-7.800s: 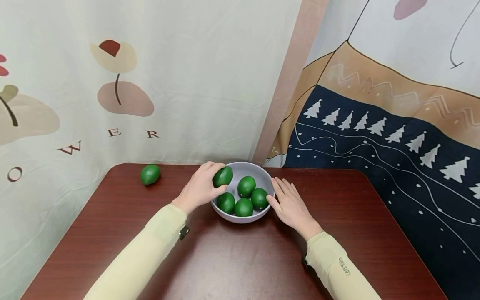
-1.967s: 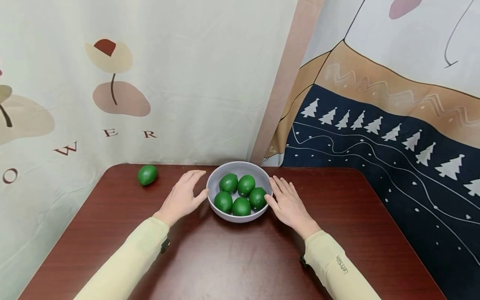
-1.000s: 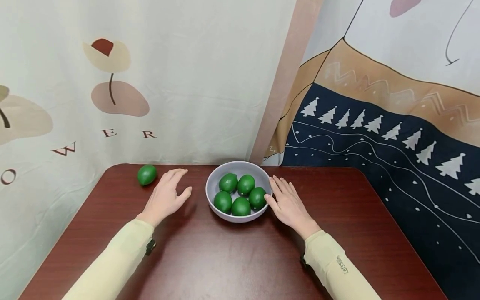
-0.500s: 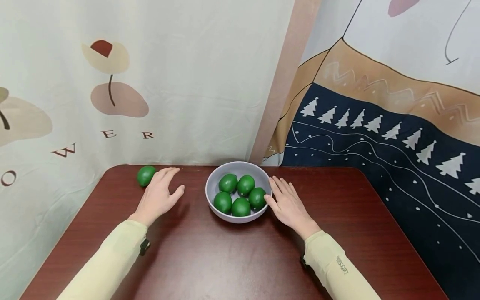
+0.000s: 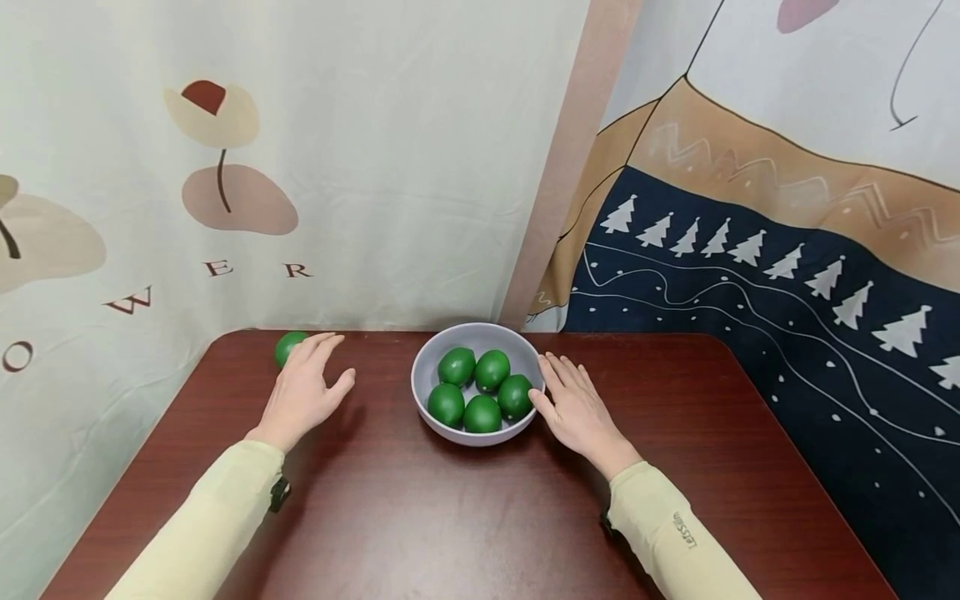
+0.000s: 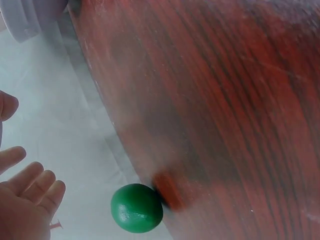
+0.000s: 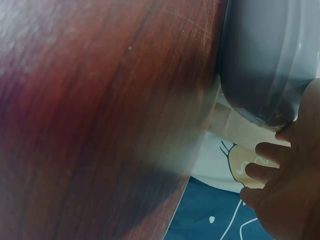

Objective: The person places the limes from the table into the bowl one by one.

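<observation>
Several green limes, one of them a lime (image 5: 482, 414) at the front, lie in a grey-lilac bowl (image 5: 480, 439) at the table's far side. My right hand (image 5: 581, 412) rests against the bowl's right rim with its fingers extended; the right wrist view shows the bowl's outer wall (image 7: 265, 60) by the fingers. A lone lime (image 5: 288, 346) sits at the far left, partly covered by my left hand (image 5: 300, 392) in the head view. That hand hovers with fingers spread and nothing in it. In the left wrist view the lone lime (image 6: 136, 208) is apart from the fingers.
The dark red-brown wooden table (image 5: 465, 525) ends at a far edge against a white curtain (image 5: 397, 167) with printed flowers. To the right hangs a navy cloth (image 5: 720, 308) with white trees.
Earlier my left hand held a lime over the bowl and let it go inside. Since then it has moved left, away from the bowl, to the lone lime. My right hand stays at the rim.
</observation>
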`<state>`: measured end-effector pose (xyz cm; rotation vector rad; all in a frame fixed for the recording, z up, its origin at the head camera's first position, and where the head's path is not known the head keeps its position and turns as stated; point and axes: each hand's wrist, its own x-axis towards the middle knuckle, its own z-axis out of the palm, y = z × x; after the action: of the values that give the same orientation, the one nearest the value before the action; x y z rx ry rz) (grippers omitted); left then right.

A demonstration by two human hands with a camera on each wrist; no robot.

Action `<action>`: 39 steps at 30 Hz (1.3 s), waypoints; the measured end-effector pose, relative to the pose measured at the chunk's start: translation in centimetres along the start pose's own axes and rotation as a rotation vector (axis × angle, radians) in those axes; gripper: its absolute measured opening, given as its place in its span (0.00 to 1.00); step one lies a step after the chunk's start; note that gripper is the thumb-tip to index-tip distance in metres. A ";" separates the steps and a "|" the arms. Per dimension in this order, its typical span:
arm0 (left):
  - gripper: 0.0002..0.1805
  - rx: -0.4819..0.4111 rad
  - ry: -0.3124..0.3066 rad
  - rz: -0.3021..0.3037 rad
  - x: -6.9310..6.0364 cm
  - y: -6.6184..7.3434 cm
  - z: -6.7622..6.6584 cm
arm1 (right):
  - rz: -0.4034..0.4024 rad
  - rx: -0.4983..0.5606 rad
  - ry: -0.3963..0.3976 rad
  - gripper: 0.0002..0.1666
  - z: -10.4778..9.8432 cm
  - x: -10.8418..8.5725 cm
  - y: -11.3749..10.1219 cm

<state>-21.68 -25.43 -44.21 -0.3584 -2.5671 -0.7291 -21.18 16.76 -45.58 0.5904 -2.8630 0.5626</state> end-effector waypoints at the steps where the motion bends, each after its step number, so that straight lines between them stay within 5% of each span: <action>1: 0.30 0.000 0.002 -0.003 0.0 -0.1 0.0 | 0.001 0.002 0.001 0.38 0.0 0.0 0.0; 39: 0.31 0.025 -0.003 -0.121 -0.3 -2.6 -1.4 | 0.017 0.006 -0.025 0.39 0.0 0.0 0.1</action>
<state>-21.87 -28.37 -44.35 -0.1971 -2.6160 -0.7384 -21.21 16.81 -45.64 0.5785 -2.8929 0.5710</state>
